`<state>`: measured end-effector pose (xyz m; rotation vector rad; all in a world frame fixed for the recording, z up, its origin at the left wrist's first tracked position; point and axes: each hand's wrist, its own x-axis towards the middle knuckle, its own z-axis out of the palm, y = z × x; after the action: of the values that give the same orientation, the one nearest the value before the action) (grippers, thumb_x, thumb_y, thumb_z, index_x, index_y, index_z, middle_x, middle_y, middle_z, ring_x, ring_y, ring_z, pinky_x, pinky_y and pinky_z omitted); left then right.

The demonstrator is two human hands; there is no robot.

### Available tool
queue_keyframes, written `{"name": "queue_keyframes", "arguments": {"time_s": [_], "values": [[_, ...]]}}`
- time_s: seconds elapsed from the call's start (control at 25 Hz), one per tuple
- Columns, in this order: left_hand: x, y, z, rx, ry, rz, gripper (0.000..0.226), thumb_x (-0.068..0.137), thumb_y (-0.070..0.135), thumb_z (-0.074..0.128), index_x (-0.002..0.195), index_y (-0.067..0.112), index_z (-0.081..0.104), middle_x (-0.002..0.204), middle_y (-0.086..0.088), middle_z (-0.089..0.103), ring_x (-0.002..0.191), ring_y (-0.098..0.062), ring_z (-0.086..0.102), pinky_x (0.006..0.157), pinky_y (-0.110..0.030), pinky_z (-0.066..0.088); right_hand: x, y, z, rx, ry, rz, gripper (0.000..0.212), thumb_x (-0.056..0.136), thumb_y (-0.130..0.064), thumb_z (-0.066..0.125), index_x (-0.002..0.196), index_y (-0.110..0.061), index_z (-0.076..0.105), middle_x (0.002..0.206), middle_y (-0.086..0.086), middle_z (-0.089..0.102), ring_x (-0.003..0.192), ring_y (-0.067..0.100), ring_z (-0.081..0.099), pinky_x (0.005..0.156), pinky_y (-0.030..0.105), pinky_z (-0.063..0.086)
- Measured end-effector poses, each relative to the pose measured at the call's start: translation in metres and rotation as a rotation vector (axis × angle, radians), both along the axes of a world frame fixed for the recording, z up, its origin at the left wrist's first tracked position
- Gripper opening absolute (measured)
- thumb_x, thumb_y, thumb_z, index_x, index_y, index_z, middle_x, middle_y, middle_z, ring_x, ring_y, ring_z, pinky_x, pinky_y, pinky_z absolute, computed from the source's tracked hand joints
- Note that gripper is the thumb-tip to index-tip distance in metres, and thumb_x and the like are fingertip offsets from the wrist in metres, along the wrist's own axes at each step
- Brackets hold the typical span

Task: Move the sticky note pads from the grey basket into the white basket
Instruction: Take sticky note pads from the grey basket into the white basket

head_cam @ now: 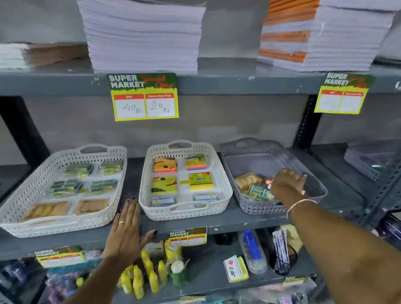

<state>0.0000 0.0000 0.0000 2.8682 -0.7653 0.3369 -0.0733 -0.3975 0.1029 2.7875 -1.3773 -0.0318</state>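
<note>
Landmark: I take the white basket (184, 179) at mid-shelf.
Grey basket (271, 175): just right of it, apart.
Sticky note pads (259, 191): I see several in the grey basket's near end; others lie in rows in the white basket.
Right hand (288, 183): down among those pads, fingers curled; I cannot tell if it grips one.
Left hand (126, 230): flat and spread on the shelf (223, 221) edge, left of the white basket, holding nothing.

Your right hand (288, 183) covers whatever its fingers touch in the grey basket (309, 168), so you cannot tell whether it grips a pad. The packets (259, 191) beside it blur together. The right price tag (343, 94) is unreadable, and the far-right basket (371, 166) is cut off.
</note>
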Motion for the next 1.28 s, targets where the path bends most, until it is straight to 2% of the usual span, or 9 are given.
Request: {"name": "queue_keyframes", "arguments": {"time_s": [0.12,0.24,0.48,0.64,0.84,0.96,1.04,1.16,1.28], "values": [[0.006,-0.003,-0.01,0.02,0.025,0.031,0.095,0.085,0.071,0.012,0.127,-0.007,0.046,0.131,-0.023,0.05,0.121,-0.034,0.045,0.1,-0.041,0.023,0.002,-0.012,-0.004,-0.011,0.075,-0.058,0.058,0.097,-0.025,0.033,0.149,-0.001,0.022,0.155,0.017,0.029,0.145,0.033,0.025,0.121,0.048,0.008],[0.004,-0.004,-0.013,0.011,0.049,0.066,0.102,0.08,0.077,0.008,0.128,-0.003,0.047,0.131,-0.019,0.052,0.122,-0.032,0.047,0.099,-0.045,0.036,0.006,-0.015,-0.012,-0.03,0.137,-0.019,0.057,0.098,-0.024,0.034,0.149,-0.004,0.023,0.156,0.018,0.028,0.146,0.036,0.022,0.121,0.048,0.009],[0.003,-0.001,-0.012,0.025,0.065,0.062,0.105,0.077,0.08,0.005,0.132,0.0,0.044,0.134,-0.016,0.05,0.123,-0.029,0.045,0.101,-0.045,0.036,0.02,-0.014,-0.006,-0.047,0.123,-0.062,0.062,0.096,-0.038,0.035,0.147,-0.004,0.031,0.154,0.017,0.032,0.143,0.034,0.029,0.119,0.05,0.012],[0.002,0.0,-0.011,0.023,0.08,0.043,0.105,0.077,0.079,0.004,0.132,-0.001,0.043,0.135,-0.017,0.049,0.124,-0.03,0.045,0.102,-0.045,0.033,0.037,0.001,0.015,-0.094,0.02,-0.027,0.064,0.094,-0.036,0.044,0.147,-0.003,0.029,0.155,0.018,0.03,0.143,0.035,0.027,0.118,0.05,0.013],[0.001,0.0,-0.006,0.052,0.038,0.026,0.098,0.076,0.075,0.017,0.141,0.001,0.026,0.147,-0.015,0.032,0.134,-0.027,0.027,0.11,-0.04,0.017,0.077,0.062,0.041,-0.143,-0.121,0.146,0.059,0.089,-0.023,0.052,0.141,0.0,0.036,0.146,0.025,0.038,0.137,0.041,0.034,0.114,0.052,0.027],[-0.007,0.009,0.003,0.028,-0.05,-0.001,0.085,0.081,0.066,0.034,0.137,0.001,0.033,0.139,-0.019,0.043,0.128,-0.03,0.034,0.109,-0.041,0.019,0.105,0.129,0.058,-0.074,-0.231,0.343,0.053,0.082,-0.029,0.061,0.128,-0.006,0.048,0.133,0.019,0.049,0.128,0.037,0.042,0.105,0.048,0.039],[-0.01,0.023,0.016,-0.029,-0.12,-0.033,0.079,0.081,0.06,0.037,0.133,0.001,0.034,0.133,-0.021,0.049,0.126,-0.031,0.033,0.108,-0.041,0.016,0.118,0.176,0.068,0.012,-0.324,0.474,0.051,0.082,-0.027,0.064,0.126,-0.007,0.048,0.132,0.018,0.049,0.128,0.033,0.042,0.101,0.045,0.042],[-0.001,0.071,0.045,-0.048,-0.217,0.089,0.08,0.081,0.057,0.038,0.134,-0.003,0.031,0.137,-0.024,0.043,0.13,-0.031,0.025,0.11,-0.041,0.007,0.132,0.253,0.07,0.178,-0.367,0.704,0.05,0.083,-0.031,0.064,0.125,-0.01,0.047,0.133,0.015,0.047,0.131,0.032,0.038,0.099,0.042,0.042],[0.013,0.129,0.062,0.016,-0.138,0.212,0.086,0.082,0.062,0.034,0.134,-0.006,0.034,0.138,-0.024,0.041,0.131,-0.031,0.027,0.111,-0.039,0.004,0.15,0.317,0.053,0.302,-0.31,0.925,0.029,0.083,-0.037,0.062,0.106,-0.019,0.057,0.126,0.01,0.055,0.125,0.031,0.047,0.094,0.039,0.046]]}}
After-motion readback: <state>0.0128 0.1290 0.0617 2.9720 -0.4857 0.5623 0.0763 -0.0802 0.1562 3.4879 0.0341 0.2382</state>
